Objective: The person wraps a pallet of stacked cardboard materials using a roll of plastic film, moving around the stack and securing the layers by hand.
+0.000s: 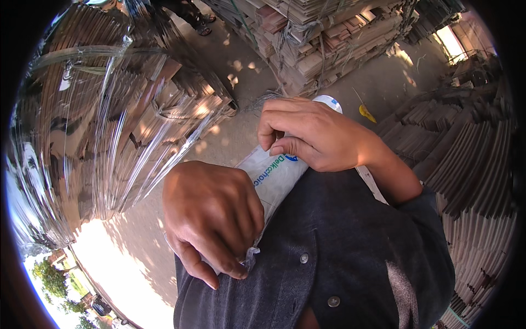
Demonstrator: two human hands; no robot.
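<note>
A long, pale plastic-wrapped roll (274,178) with blue and green print lies slantwise before my dark buttoned shirt. Its round white end (330,102) shows past my right hand (318,134). That hand rests over the upper part of the roll, fingers curled round it and thumb pressed on the printed face. At the lower end, my left hand (212,216) is closed with its knuckles up, and crumpled clear film (252,253) pokes out beside its fingers. The back of the left hand hides that end of the roll.
On the left stands a big stack of flat brown pieces (142,104) wrapped in shiny clear film. Tied bundles of flat pieces (323,49) are piled ahead, and more stacks (460,148) stand on the right. A yellow leaf (367,113) lies on the floor. Someone's foot (203,29) shows far off.
</note>
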